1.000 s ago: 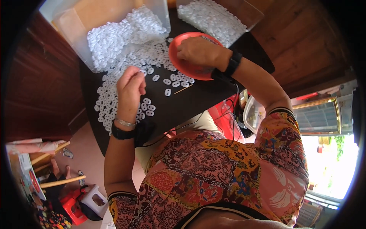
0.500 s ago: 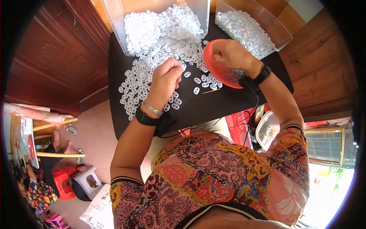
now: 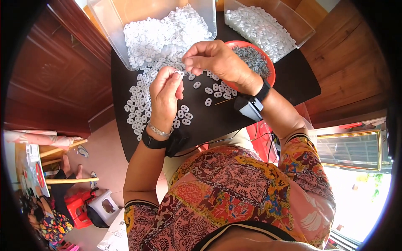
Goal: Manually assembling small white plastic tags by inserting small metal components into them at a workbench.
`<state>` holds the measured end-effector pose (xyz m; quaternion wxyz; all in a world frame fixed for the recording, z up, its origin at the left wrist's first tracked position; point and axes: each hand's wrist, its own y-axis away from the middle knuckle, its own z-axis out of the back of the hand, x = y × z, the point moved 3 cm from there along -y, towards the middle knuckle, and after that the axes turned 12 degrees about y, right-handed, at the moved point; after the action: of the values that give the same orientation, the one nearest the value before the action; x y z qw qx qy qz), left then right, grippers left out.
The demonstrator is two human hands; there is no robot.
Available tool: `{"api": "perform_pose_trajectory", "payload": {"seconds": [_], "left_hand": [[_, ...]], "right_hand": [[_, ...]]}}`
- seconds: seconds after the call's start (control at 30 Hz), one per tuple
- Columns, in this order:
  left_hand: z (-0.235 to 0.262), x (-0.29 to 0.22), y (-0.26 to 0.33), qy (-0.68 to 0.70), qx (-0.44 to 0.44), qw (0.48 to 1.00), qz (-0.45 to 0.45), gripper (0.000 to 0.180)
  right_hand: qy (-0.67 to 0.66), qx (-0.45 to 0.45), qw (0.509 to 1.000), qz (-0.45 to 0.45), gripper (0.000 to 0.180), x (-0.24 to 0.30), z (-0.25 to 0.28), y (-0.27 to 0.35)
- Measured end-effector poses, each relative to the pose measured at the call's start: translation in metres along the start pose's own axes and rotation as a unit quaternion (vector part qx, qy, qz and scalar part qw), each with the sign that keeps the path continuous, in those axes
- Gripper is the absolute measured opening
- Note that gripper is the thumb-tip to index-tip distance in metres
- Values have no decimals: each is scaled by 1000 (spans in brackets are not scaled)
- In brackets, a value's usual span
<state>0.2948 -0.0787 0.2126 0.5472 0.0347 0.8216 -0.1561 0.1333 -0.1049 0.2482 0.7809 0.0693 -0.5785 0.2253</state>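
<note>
1. One white piece [image 3: 180, 73] is pinched in the left hand [image 3: 164, 92], above the table's [image 3: 205, 121] left half.
2. The right hand [image 3: 220, 62] bends its fingertips close beside it; whether they grip anything, I cannot tell.
3. Loose pieces [image 3: 140, 104] spread toward the left edge.
4. A red bowl [image 3: 272, 75] sits near the far right corner.

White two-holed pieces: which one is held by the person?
The white piece pinched in the left grip; others visible lie on the dark table or in clear bins.
</note>
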Motion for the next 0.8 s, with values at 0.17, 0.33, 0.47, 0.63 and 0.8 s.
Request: {"api": "perform_pose_trajectory", "payload": {"seconds": [0.17, 0.33, 0.47, 0.63, 0.8], "left_hand": [[2, 0, 1, -1, -8, 1000, -15, 16], [3, 2, -1, -8, -9, 1000, -26, 15], [4, 3, -1, -14, -2, 1000, -19, 15], [3, 3, -2, -25, -5, 1000, -14, 16], [3, 5, -2, -41, -8, 999, -12, 16]], "right_hand": [[-36, -14, 999, -17, 15, -6, -9, -8], [-61, -26, 998, 0, 15, -17, -14, -5], [-64, -26, 998, 8, 14, -23, -17, -6], [-64, -31, 997, 10, 14, -22, -17, -5], [-41, -38, 998, 32, 14, -24, -19, -5]]}}
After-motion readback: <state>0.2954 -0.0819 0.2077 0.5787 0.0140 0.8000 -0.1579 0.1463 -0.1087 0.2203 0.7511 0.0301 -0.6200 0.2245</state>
